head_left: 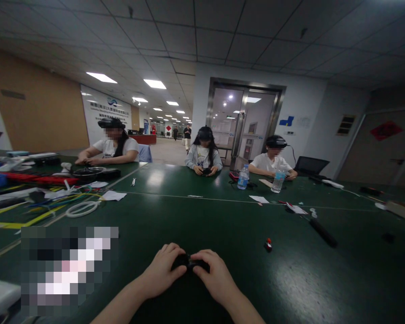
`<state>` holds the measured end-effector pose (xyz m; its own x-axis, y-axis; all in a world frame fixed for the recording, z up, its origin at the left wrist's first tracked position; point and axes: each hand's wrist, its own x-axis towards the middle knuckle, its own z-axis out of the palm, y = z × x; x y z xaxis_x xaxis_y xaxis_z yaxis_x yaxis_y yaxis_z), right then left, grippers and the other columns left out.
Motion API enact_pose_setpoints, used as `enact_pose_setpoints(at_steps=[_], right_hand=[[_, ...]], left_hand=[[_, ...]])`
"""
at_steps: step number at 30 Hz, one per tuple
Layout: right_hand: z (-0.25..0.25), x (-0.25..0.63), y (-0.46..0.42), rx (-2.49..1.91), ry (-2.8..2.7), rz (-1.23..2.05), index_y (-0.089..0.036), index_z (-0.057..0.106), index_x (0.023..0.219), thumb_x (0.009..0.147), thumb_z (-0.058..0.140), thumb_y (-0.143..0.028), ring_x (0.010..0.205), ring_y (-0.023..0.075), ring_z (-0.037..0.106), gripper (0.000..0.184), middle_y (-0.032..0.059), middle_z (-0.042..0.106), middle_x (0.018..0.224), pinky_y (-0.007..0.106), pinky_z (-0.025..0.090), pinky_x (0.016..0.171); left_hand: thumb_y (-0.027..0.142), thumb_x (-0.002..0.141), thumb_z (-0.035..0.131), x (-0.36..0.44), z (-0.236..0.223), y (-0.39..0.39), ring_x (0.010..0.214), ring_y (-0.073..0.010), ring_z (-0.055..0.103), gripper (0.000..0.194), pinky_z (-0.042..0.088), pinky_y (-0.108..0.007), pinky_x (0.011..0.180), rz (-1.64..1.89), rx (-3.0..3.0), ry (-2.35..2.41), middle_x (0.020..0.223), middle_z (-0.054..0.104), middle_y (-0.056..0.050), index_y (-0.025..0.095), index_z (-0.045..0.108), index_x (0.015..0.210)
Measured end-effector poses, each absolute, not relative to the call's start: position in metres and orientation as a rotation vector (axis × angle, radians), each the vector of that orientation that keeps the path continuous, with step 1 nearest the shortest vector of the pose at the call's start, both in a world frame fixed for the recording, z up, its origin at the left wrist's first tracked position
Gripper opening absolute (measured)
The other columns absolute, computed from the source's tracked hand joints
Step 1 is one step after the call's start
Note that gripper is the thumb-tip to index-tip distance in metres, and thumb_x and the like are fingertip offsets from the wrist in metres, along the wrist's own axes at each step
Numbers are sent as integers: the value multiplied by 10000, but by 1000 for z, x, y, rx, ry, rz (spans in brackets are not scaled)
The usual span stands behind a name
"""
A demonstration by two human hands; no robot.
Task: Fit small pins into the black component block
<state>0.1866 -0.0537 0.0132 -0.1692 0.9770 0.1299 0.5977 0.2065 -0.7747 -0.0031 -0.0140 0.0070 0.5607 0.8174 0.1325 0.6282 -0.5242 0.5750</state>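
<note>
Low over the dark green table (243,288), both my hands grip a small black object (189,262) between them. My left hand (162,270) is closed on its left end, thumb and fingers pinching. The opposite end sits in the pinch of my right hand (216,272). Most of the object is covered by my fingers, so its kind cannot be made out. A small red and black piece (268,245) lies on the table to the right of my hands.
A black-handled tool (323,232) and two water bottles (243,177) are to the right. Cables, a white coil (83,209) and paper (114,195) crowd the left. A pixelated patch hides the lower left. Several people wearing headsets sit across the table.
</note>
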Motion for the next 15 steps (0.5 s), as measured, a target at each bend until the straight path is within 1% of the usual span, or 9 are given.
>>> enact_pose_setpoints(at_steps=[4,11,15], right_hand=[[17,186,-56,-1503,-1844,774,-315,596,1037,728,547,-217,1021,176,502,328,-16,583,1056,308,358,886],[19,186,-57,-1536,-1893,798,-313,609,1000,747,527,-239,1028,186,491,276,-14,546,1085,331,357,889],[17,186,-58,-1517,-1855,799,-313,587,1046,739,543,-247,1037,195,488,317,-11,536,1110,344,363,891]], left_hand=[[299,782,503,-2,7,-15,952,-200,458,239,354,-305,827,555,2324,1187,1032,515,-34,221,545,1004],[283,791,477,-4,3,-15,935,-198,456,216,359,-303,809,577,2328,1170,1014,512,-28,226,535,990],[293,803,472,-5,2,-15,923,-195,461,197,362,-301,803,615,2313,1158,1007,515,-28,229,538,976]])
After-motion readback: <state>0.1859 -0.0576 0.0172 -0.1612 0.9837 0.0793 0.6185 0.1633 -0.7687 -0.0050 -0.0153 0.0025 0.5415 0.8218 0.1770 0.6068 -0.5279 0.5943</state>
